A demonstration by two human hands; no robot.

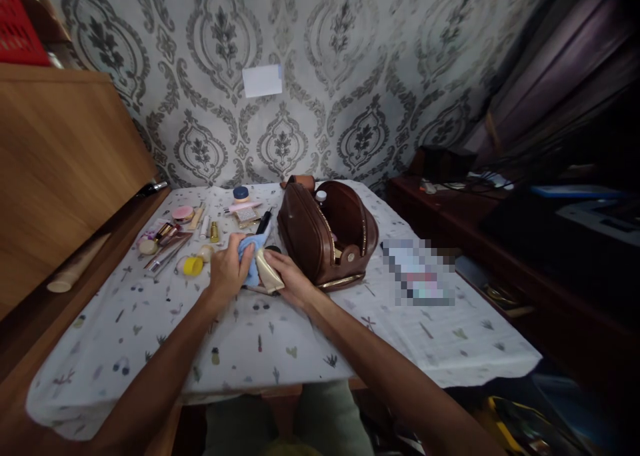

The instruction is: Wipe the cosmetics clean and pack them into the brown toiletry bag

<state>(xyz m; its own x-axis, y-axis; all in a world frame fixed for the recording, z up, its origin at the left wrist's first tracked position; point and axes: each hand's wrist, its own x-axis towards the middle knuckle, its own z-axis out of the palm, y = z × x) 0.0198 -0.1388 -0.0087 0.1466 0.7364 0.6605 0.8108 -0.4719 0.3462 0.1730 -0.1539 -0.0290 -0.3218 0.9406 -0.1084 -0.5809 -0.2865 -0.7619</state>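
Your left hand [227, 267] pinches the blue cloth [249, 244]; right hand [294, 277] grips the gold tube [269, 273], partly covered by fingers. Brown bag's [304, 237] dark interior hides most contents.

Two hands [226, 269], one blue cloth [254, 271], one pale-gold tube [271, 279]; one brown bag [306, 237], one blue-lidded jar [241, 195]

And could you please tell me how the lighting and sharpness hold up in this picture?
Head view: soft, rather dim light, yet the left hand, cloth, right hand and tube stay readable; head view: the desk at right sinks into shadow; head view: a pixelated patch hides detail beside the bag; head view: the cabinet looks stretched at the left edge.
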